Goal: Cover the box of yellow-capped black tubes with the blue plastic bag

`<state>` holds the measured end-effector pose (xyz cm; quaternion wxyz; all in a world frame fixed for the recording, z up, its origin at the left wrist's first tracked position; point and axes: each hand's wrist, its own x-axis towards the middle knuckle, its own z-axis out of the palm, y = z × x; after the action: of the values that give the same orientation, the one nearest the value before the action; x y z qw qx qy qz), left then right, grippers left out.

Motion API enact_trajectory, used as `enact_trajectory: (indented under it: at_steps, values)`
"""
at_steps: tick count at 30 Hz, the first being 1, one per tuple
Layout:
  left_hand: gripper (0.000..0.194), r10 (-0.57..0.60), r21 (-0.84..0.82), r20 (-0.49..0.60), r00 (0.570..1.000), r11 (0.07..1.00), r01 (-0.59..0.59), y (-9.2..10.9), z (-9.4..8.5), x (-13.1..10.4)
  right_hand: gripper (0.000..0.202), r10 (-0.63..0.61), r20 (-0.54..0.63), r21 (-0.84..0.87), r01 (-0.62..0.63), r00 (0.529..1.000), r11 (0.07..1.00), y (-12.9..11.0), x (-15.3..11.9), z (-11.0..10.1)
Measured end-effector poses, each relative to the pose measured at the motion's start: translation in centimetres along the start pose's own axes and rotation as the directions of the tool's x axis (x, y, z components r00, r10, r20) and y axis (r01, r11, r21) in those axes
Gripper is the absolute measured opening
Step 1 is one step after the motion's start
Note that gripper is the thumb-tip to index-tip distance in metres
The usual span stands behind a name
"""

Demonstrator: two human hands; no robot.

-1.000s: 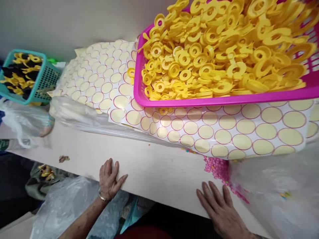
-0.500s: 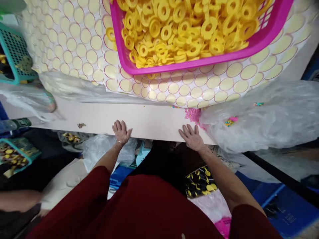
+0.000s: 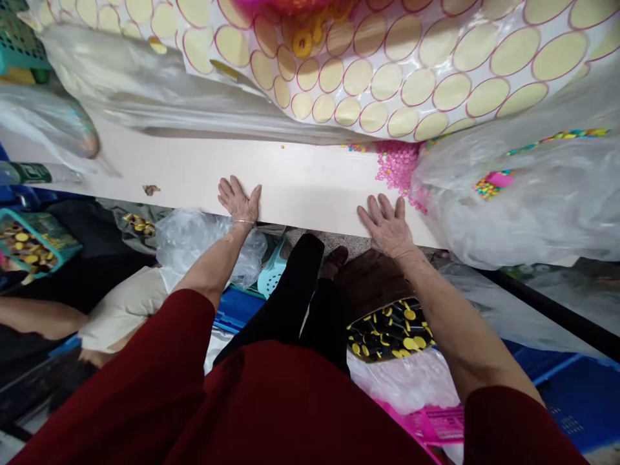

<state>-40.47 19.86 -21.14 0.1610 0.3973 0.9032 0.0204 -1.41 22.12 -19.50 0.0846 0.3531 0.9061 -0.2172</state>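
My left hand lies flat near the front edge of the pale tabletop, fingers apart, with a thin bracelet at the wrist. Farther right, my right hand also rests palm down on that edge, its fingers spread. Neither hand holds anything. Just beyond the right hand is a heap of small pink beads, partly under a clear plastic bag. A sheet printed with cream circles covers the table's far part, and several yellow ring-shaped pieces lie on it.
A pink basket is mostly cut off at the top. Rolled plastic borders the sheet. Below right is a box of black and yellow pieces. At left are a teal basket, a bottle and another person's arm.
The view has tipped downward and nearer, so the pink basket has mostly left the top. Both hands stay flat at the table edge; more of my legs and the floor shows.
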Motion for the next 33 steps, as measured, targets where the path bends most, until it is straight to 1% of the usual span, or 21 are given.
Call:
enact_trajectory:
  at_steps: [4, 7, 9, 10, 11, 13, 15, 17, 19, 20, 21, 23, 24, 25, 26, 27, 28, 30, 31, 32, 33]
  values:
    - [0.084, 0.018, -0.066, 0.011, 1.0, 0.998, -0.017, -0.8, 0.8, 0.4, 0.075, 0.0, 0.013, 0.028, 0.0, 1.0, 1.0, 0.2, 0.0, -0.1]
    - [0.08, 0.088, -0.109, 0.004, 0.996, 0.99, -0.087, -1.5, 1.5, 0.7, 0.073, 0.036, -0.002, 0.05, -0.036, 0.999, 0.998, -0.6, -0.2, 0.7]
    - [0.076, 0.158, -0.13, -0.002, 0.987, 0.979, -0.157, -1.6, 1.7, 0.7, 0.072, 0.114, -0.061, 0.063, -0.11, 0.992, 0.992, -2.0, -0.9, 1.5]
    - [0.075, 0.173, -0.134, -0.007, 0.985, 0.976, -0.173, -1.6, 1.7, 0.6, 0.071, 0.171, -0.107, 0.068, -0.164, 0.979, 0.984, -2.7, -1.5, 2.0]
    - [0.075, 0.168, -0.134, -0.009, 0.986, 0.977, -0.168, -1.4, 1.5, 0.4, 0.07, 0.238, -0.162, 0.071, -0.229, 0.958, 0.971, -3.4, -2.2, 2.5]
    - [0.077, 0.101, -0.12, -0.001, 0.995, 0.988, -0.1, -0.9, 1.0, 0.2, 0.071, 0.365, -0.265, 0.079, -0.357, 0.892, 0.931, -4.1, -4.0, 3.3]
    - [0.082, 0.037, -0.112, 0.017, 0.999, 0.993, -0.035, -0.4, 0.4, -0.1, 0.077, 0.469, -0.311, 0.098, -0.462, 0.827, 0.881, -3.7, -6.2, 3.7]
    - [0.085, 0.033, -0.149, 0.037, 0.999, 0.988, -0.027, 0.0, 0.0, -0.2, 0.083, 0.552, -0.308, 0.133, -0.539, 0.775, 0.832, -2.5, -8.7, 3.7]
    - [0.085, 0.069, -0.224, 0.052, 0.996, 0.973, -0.056, 0.0, -0.2, -0.2, 0.077, 0.628, -0.311, 0.186, -0.603, 0.713, 0.776, -1.3, -11.4, 3.6]
    - [0.084, 0.087, -0.254, 0.054, 0.995, 0.965, -0.071, 0.0, -0.2, -0.2, 0.071, 0.672, -0.329, 0.217, -0.639, 0.664, 0.738, -1.0, -12.8, 3.7]
    - [0.083, 0.098, -0.265, 0.05, 0.994, 0.961, -0.081, -0.1, -0.1, -0.2, 0.065, 0.719, -0.35, 0.25, -0.68, 0.6, 0.689, -1.0, -14.1, 3.9]
    - [0.082, 0.083, -0.222, 0.027, 0.996, 0.972, -0.075, -0.2, -0.1, -0.1, 0.055, 0.809, -0.38, 0.304, -0.765, 0.449, 0.567, -1.5, -16.4, 4.4]
    - [0.082, 0.063, -0.177, 0.012, 0.998, 0.982, -0.06, -0.2, 0.0, -0.1, 0.052, 0.839, -0.385, 0.317, -0.799, 0.383, 0.511, -2.0, -17.3, 4.6]
    - [0.082, 0.047, -0.128, -0.002, 0.999, 0.991, -0.047, -0.2, 0.0, -0.1, 0.051, 0.856, -0.389, 0.319, -0.822, 0.34, 0.471, -2.4, -17.9, 4.7]
    - [0.083, 0.038, -0.086, -0.015, 0.999, 0.996, -0.039, -0.2, 0.1, 0.0, 0.051, 0.86, -0.397, 0.308, -0.836, 0.321, 0.454, -2.7, -18.2, 4.5]
    - [0.083, 0.036, -0.055, -0.024, 0.999, 0.998, -0.037, -0.2, 0.1, 0.0, 0.051, 0.851, -0.417, 0.287, -0.842, 0.32, 0.457, -2.7, -18.2, 4.2]
    - [0.084, 0.041, -0.038, -0.029, 0.999, 0.998, -0.042, -0.2, 0.1, 0.0, 0.053, 0.832, -0.441, 0.257, -0.84, 0.337, 0.477, -2.3, -17.9, 3.6]
    - [0.085, 0.053, -0.023, -0.033, 0.998, 0.998, -0.054, -0.2, 0.0, 0.0, 0.062, 0.796, -0.462, 0.19, -0.833, 0.391, 0.52, -0.6, -16.3, 1.7]
    - [0.086, 0.057, -0.018, -0.03, 0.998, 0.998, -0.057, -0.2, 0.0, 0.0, 0.069, 0.794, -0.446, 0.164, -0.835, 0.413, 0.526, 0.6, -15.1, 0.7]
    - [0.087, 0.058, -0.012, -0.029, 0.998, 0.998, -0.058, -0.2, -0.1, 0.0, 0.078, 0.808, -0.395, 0.146, -0.839, 0.437, 0.525, 2.0, -13.8, -0.4]
    - [0.087, 0.058, -0.004, -0.029, 0.998, 0.998, -0.058, -0.2, -0.1, 0.1, 0.085, 0.832, -0.31, 0.139, -0.844, 0.46, 0.518, 3.4, -12.5, -1.4]
